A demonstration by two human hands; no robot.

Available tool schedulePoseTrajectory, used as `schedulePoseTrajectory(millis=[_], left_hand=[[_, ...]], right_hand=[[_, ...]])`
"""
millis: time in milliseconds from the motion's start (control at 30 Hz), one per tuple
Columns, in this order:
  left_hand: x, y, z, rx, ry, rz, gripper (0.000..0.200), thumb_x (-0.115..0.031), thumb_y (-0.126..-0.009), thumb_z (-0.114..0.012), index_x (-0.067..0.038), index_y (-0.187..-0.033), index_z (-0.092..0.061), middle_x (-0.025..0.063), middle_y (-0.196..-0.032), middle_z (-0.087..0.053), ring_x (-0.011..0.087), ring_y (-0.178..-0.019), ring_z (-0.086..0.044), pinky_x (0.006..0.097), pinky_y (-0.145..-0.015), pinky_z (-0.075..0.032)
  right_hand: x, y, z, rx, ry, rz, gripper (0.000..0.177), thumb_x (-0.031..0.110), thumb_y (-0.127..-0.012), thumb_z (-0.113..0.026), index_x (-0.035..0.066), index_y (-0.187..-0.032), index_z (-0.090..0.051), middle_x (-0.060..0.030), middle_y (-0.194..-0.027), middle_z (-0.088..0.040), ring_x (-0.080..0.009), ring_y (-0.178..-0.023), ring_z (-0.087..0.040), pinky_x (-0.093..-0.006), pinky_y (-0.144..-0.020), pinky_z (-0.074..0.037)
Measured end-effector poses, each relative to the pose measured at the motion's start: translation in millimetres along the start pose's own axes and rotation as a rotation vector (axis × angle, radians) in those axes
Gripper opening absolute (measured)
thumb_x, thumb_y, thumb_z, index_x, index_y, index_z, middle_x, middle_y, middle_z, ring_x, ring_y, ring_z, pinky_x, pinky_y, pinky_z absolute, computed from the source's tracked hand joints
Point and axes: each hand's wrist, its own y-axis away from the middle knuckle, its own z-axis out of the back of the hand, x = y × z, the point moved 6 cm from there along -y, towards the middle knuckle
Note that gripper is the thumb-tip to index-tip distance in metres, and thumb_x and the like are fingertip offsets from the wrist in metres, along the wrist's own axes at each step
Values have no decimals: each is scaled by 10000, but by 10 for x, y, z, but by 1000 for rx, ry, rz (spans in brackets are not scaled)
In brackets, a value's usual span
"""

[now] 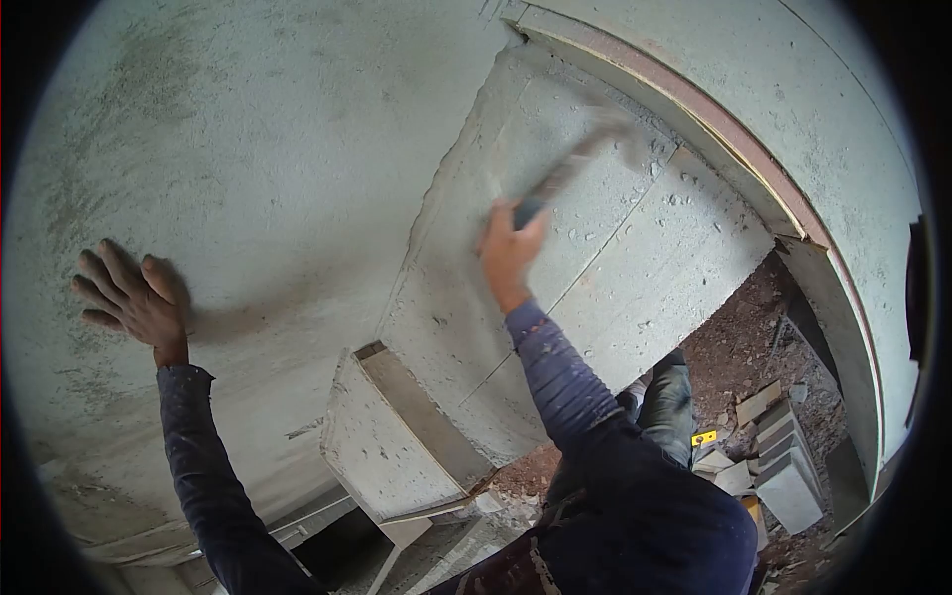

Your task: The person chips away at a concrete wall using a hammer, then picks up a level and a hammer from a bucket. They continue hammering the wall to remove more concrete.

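Observation:
My left hand (pixel 139 302) is spread flat against the grey plastered wall (pixel 288 169), its fingers apart. A claw hammer (pixel 575 164) is gripped in my right hand (pixel 514 253), around the dark end of its handle. The hammer's head is smeared by motion and overlaps the pale concrete slab (pixel 615 288) beside the wall. Small crumbs and chips lie over this slab, and a straight seam crosses it. Along the wall, the slab's edge is rough and uneven.
A curved strip with a reddish edge (pixel 734 134) borders the slab at upper right. Below, stacked grey tile pieces (pixel 788 476) and a yellow tool (pixel 703 438) lie on reddish rubble (pixel 739 337). A boxed concrete ledge (pixel 382 441) juts out at lower left of the slab.

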Motion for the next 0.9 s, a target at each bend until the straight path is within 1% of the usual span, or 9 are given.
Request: schedulePoseTrajectory(millis=[67,133,267,500,600,633,667,767,900], left_hand=[[-8,25,27,5,-3,-9,689,-603,-1012,-277,-212,-1578,-242,73,-1660,-127,342,-1526,40,609,-1143,150],[-8,0,-9,-15,-34,-10,688,-615,-1009,-282,-233,-1579,-235,63,-1656,-147,345,-1525,16,628,-1153,104],[-42,-13,28,-31,-56,-33,676,-617,-1011,-275,-244,-1574,-246,50,-1653,-154,345,-1523,-9,641,-1160,65],[-105,-13,45,-51,-59,-45,665,-610,-1016,-270,-249,-1574,-242,42,-1648,-166,365,-1516,-50,673,-1151,3],[-91,-10,41,-70,-77,-54,657,-605,-1018,-278,-248,-1569,-259,58,-1643,-180,367,-1516,-52,665,-1157,12],[-76,-12,45,-72,-72,-64,657,-605,-1018,-278,-248,-1569,-259,58,-1643,-180,367,-1516,-52,665,-1157,12],[-63,-1,35,-66,-73,-52,660,-611,-1016,-273,-251,-1569,-258,57,-1644,-178,366,-1517,-52,667,-1157,12],[-101,-63,1,-87,-67,-38,663,-618,-1014,-264,-259,-1571,-247,49,-1647,-167,362,-1517,-49,673,-1154,0],[-109,-16,55,-45,-68,-34,661,-610,-1018,-262,-252,-1573,-239,43,-1649,-161,361,-1517,-50,675,-1152,-10]], right_hand=[[24,241,-31,116,246,306,281,203,-911,-636,-8,-1020,-487,-41,-690,-528,-156,-452,-496,-316,-413,-436],[-90,379,-36,853,-15,-758,230,151,-903,-620,4,-1012,-481,-47,-691,-526,-142,-462,-504,-311,-396,-426],[748,-144,549,637,-157,-494,176,87,-914,-599,25,-1006,-462,-17,-650,-512,-109,-405,-483,-280,-374,-418],[1713,-861,1055,-131,-827,543,125,108,-990,-551,116,-930,-441,17,-592,-402,-95,-455,-429,-262,-404,-385],[597,-91,241,-393,-370,-71,182,143,-945,-588,59,-1049,-464,-39,-681,-553,-104,-457,-484,-262,-413,-464],[-409,275,-136,42,-150,-300,390,251,-911,-641,-17,-1143,-478,-12,-747,-520,-140,-537,-516,-315,-427,-415],[-308,501,-205,660,-1,-692,314,85,-899,-601,-10,-1171,-475,-63,-762,-553,-118,-493,-513,-283,-437,-448],[39,590,240,813,-170,-835,251,94,-906,-610,14,-1105,-481,-62,-764,-549,-112,-499,-515,-286,-425,-437],[1152,-78,928,426,-331,-371,210,133,-948,-616,60,-1038,-441,24,-612,-463,-82,-427,-472,-256,-373,-387]])
